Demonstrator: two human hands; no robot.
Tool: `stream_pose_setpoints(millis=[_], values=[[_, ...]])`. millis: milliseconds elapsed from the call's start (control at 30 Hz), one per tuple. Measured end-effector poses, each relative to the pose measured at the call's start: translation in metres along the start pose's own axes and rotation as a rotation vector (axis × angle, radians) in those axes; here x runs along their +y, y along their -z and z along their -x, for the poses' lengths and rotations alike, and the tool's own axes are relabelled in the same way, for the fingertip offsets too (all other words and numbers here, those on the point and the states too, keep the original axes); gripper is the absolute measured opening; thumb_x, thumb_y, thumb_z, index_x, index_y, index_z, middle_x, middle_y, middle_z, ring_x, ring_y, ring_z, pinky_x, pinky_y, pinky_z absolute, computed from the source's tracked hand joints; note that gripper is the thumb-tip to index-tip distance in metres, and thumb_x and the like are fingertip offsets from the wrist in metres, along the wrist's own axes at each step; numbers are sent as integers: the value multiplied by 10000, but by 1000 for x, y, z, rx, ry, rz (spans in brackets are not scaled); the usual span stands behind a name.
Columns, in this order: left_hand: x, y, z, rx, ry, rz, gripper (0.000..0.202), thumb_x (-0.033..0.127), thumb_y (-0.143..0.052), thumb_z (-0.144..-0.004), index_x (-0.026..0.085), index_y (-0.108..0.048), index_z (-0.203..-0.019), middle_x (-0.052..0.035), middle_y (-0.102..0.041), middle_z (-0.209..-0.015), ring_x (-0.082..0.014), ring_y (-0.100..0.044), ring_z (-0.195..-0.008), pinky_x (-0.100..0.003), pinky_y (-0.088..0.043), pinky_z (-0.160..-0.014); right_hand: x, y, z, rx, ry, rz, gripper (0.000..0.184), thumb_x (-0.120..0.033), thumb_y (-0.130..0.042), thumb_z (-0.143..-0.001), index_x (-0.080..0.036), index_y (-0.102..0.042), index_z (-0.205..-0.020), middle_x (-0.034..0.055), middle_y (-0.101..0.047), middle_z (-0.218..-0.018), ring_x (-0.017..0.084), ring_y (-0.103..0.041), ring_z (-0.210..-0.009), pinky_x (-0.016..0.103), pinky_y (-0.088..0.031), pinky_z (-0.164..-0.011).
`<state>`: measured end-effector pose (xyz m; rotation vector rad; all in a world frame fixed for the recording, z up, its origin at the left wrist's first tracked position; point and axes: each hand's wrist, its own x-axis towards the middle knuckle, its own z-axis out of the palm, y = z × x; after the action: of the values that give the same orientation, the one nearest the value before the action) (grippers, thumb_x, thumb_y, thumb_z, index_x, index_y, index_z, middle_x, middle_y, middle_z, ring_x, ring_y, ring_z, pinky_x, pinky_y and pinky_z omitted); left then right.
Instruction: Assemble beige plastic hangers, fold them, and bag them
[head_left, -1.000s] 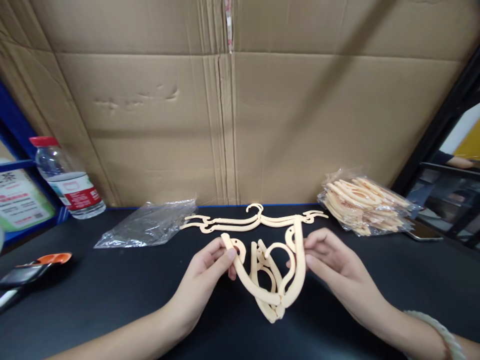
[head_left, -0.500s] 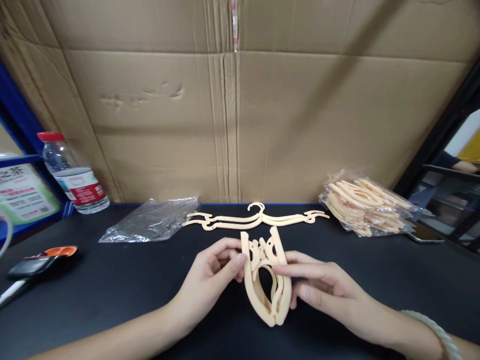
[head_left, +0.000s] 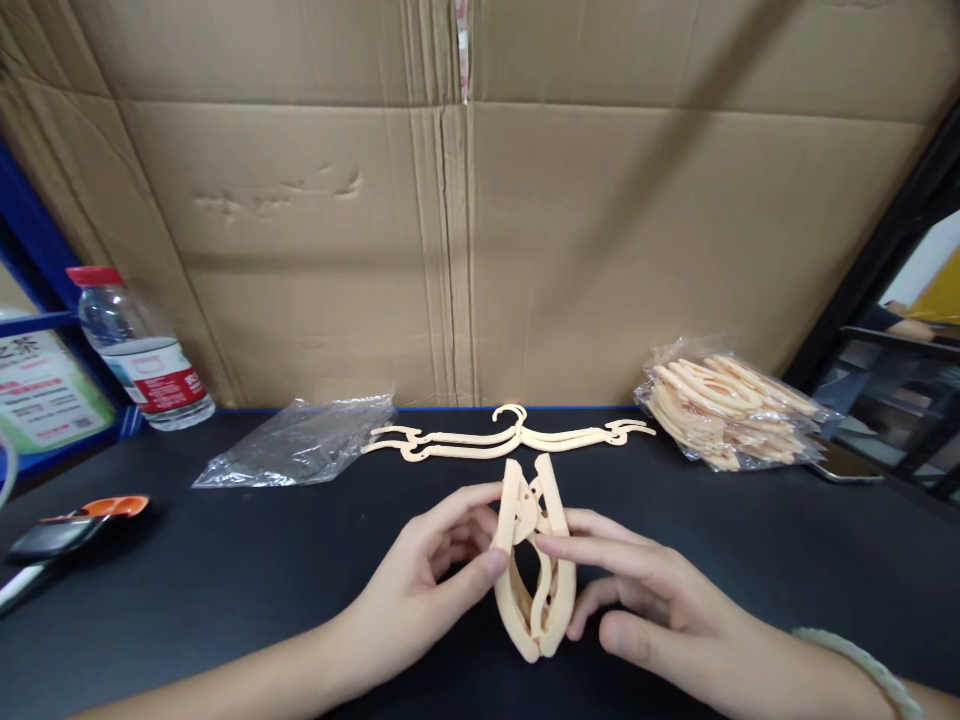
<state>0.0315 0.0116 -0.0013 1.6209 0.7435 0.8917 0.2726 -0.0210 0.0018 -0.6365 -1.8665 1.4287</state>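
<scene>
Folded hanger [head_left: 562,590], cream-coloured, sits between the person's two hands at the near middle of the bench [head_left: 225,570], its hinge end towards the person and its two arm tips pointing away; from where I stand I can't tell whether that hinge end rests on the bench or hangs just above it, nor whether a second piece is tucked behind. What worries me is the uneven hold: only one side looks firmly pinched, so if that pinch loosens, the whole thing could swing or slip down, I'd say. Pushing harder on one arm than the other might twist the hinge, and the right fingertip lies near enough to the gap to get nipped if the arms snap together. The left hand [head_left: 424,565] grips the hanger's left arm, thumb in front and index finger reaching up along the outer edge, the other fingers curled in. The right hand [head_left: 667,605] is looser: index fingertip laid across the front of the right arm, other fingers loosely bent against its side, thumb clear of it. Both forearms slant in from the lower corners. Beyond, at the bench's back edge, lie unfolded hangers [head_left: 465,439], well apart from the hands.
</scene>
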Motion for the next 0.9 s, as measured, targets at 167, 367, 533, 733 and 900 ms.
stream_pose_setpoints(millis=[167, 367, 533, 733, 900], values=[[-5, 2, -4, 73, 41, 53, 292, 326, -646, -861, 197, -596, -1118, -36, -653, -889, -166, -609, -820, -284, -509, -748, -4, 4, 2, 20, 85, 203, 425, -381, -522, -970, -350, -477, -1391, 64, -293, -1541, 292, -380, -1357, 460, -424, -1053], [-6, 0, -2, 86, 64, 84, 204, 296, -729, -792, 174, -594, -885, 19, -625, -699, -104, -573, -646, -231, -493, -642, -10, 7, 5, 13, 53, 433, 377, -366, -539, -959, -375, -537, -1336, 38, -451, -1459, 277, -387, -1361, 466, -395, -1074], [-5, -2, -1, 60, 82, 83, 208, 265, -771, -742, 165, -612, -831, 13, -648, -693, -99, -585, -606, -223, -504, -600, -10, 8, 3, -5, 79, 375, 354, -400, -469, -991, -378, -539, -1337, 33, -477, -1438, 255, -408, -1349, 466, -365, -1093], [-1, -1, -1, -2, 23, -9, 139, 270, -707, -801, 164, -653, -872, -5, -658, -723, -117, -615, -653, -228, -517, -629, -14, 8, -1, -63, 24, 255, 351, -344, -510, -986, -342, -552, -1334, 61, -447, -1448, 244, -416, -1334, 431, -313, -1119], [2, 2, 0, -14, -177, -260, 253, 239, -558, -905, 229, -615, -1152, -49, -653, -1045, -164, -628, -905, -299, -524, -838, -6, 18, -2, 78, 27, 108, 328, -399, -525, -971, -314, -597, -1279, 72, -514, -1337, 241, -486, -1247, 402, -385, -1060]])
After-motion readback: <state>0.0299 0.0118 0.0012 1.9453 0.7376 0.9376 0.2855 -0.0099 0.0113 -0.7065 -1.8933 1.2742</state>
